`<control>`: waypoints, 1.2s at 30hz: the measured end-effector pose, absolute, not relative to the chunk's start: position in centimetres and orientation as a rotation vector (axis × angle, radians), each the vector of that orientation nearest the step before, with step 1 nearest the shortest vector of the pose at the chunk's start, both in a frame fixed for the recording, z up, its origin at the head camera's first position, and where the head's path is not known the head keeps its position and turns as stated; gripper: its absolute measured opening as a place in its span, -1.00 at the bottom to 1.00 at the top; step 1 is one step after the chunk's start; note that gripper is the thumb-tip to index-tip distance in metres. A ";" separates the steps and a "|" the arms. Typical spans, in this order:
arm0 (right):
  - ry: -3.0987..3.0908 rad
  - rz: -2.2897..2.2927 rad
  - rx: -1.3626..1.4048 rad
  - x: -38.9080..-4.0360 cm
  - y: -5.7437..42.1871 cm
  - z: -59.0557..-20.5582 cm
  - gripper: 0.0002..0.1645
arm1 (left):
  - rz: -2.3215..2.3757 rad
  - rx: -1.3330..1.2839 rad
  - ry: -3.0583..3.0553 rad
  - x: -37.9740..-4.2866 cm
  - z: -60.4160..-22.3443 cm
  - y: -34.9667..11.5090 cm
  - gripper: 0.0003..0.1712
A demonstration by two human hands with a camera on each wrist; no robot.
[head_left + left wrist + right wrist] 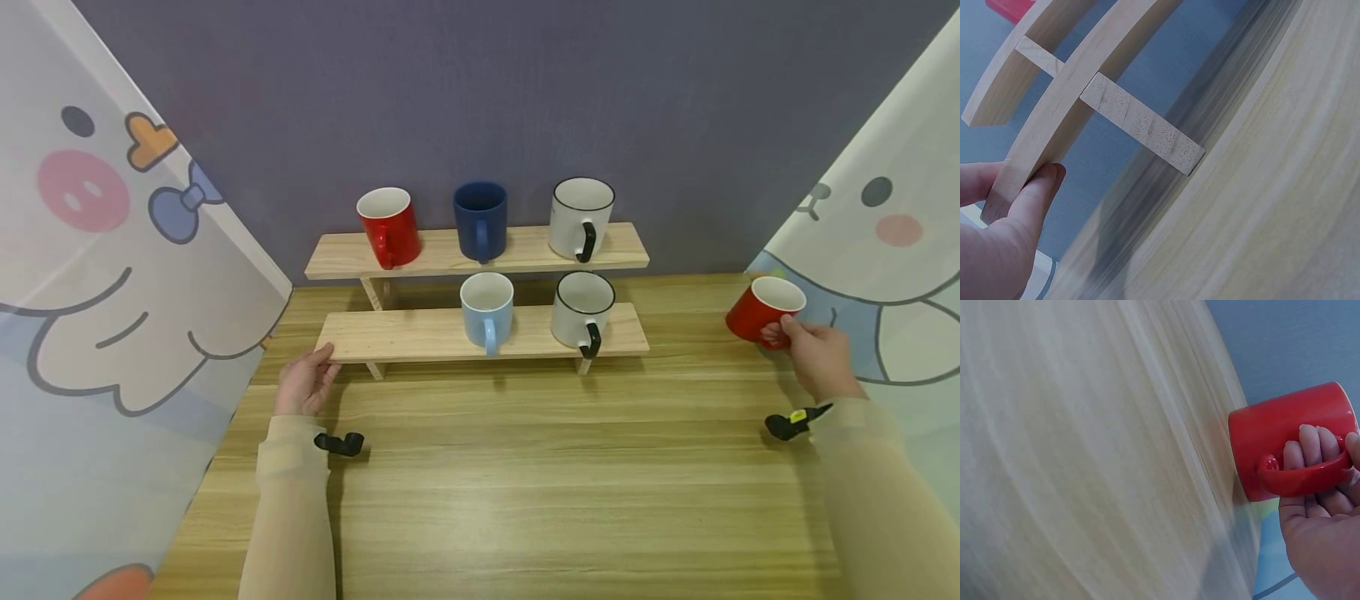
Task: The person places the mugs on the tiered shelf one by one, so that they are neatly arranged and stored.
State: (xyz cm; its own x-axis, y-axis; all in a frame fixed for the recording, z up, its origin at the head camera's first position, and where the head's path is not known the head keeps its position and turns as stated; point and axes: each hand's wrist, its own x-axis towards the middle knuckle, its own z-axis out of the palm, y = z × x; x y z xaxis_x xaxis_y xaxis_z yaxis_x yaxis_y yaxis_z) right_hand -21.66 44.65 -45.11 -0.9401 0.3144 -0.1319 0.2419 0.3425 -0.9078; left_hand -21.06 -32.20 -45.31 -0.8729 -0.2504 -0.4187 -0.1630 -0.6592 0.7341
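Note:
My left hand (303,383) pinches the left end of the lower wooden shelf (390,335), thumb on one face and fingers on the other, as the left wrist view shows. At the far right, my right hand (821,354) grips a red mug (750,315) with a white inside. In the right wrist view several fingers pass through the mug's handle (1300,481). The mug tilts, its mouth turned toward the hand side. On the lower shelf stand a light blue mug (486,312) and a white mug with a black rim and handle (577,312).
The upper shelf (435,260) bears another red mug (393,233), a dark blue mug (480,225) and a second black-rimmed white mug (573,217). Both tiers stand on the wooden table (525,475) against a grey-blue wall (480,100). Cartoon-printed panels (82,292) flank the table on both sides.

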 end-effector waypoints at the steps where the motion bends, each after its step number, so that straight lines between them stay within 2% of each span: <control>1: -2.523 1.672 -0.532 -21.6 44.6 -45.2 -0.13 | -2.712 0.772 -1.271 -21.0 -45.3 -32.2 -0.54; 3: -2.442 1.774 -0.523 -21.5 44.5 -45.2 -0.24 | -2.716 0.766 -1.270 -21.0 -45.3 -32.2 -0.55; 6: -2.197 2.026 -0.488 -21.6 44.3 -45.5 -0.57 | -2.722 0.763 -1.257 -21.0 -45.2 -32.1 -0.58; 8: -2.045 2.158 -0.463 -21.7 44.2 -45.6 -0.67 | -2.720 0.766 -1.255 -21.1 -45.2 -32.1 -0.61; 18: -1.637 2.461 -0.322 -21.3 42.8 -44.9 -0.77 | -2.701 0.785 -1.271 -21.0 -45.1 -32.0 -0.65; 23: -1.676 2.444 -0.342 -20.6 41.7 -43.6 -0.81 | -2.704 0.779 -1.278 -21.0 -45.1 -32.0 -0.63; 36: -1.733 2.469 -0.094 -18.2 38.1 -39.5 -0.79 | -2.705 0.759 -1.278 -20.9 -45.2 -32.1 -0.65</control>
State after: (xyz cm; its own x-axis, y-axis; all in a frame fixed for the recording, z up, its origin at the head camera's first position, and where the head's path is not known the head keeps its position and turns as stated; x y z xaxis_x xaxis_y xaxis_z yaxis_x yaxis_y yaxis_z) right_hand -18.24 38.12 -39.53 -0.9904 0.1367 0.0205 -0.0658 -0.3355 -0.9397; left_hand -20.94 -32.07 -45.24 -0.8776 -0.2513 -0.4082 -0.1558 -0.6558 0.7387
